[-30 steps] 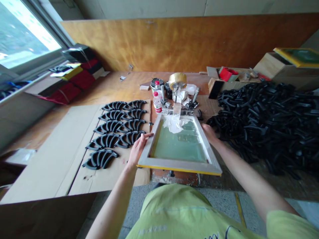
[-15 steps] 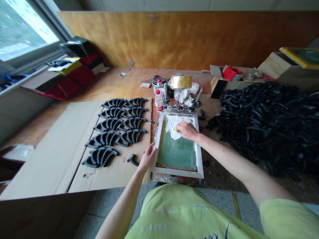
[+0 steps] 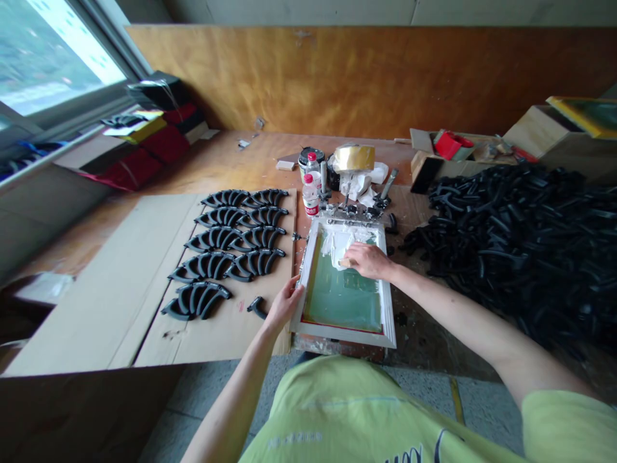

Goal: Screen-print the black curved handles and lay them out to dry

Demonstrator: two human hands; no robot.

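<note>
Screen frame down flat, one hand steadying it, the other working a squeegee in the white ink.

The left hand (image 3: pixel 284 303) curls over the left rail of the screen frame (image 3: pixel 343 328), which lies flat at the near edge of the workbench (image 3: pixel 226 164), apparently to pin it against sliding. The right hand (image 3: pixel 369 260) is closed over a small squeegee (image 3: pixel 345 262) at the far end of the green mesh, in the pool of white ink (image 3: pixel 337 241), so a pull would carry ink across the stencil. Left of the frame, black curved parts (image 3: pixel 226 247) lie in neat pairs on a cardboard sheet (image 3: pixel 144 283), spaced apart, probably to dry. A loose heap of black parts (image 3: pixel 511 225) fills the bench's right side. Bottles (image 3: pixel 311 193) and a tape roll (image 3: pixel 354 156) stand just beyond the frame's hinge clamps.
</note>
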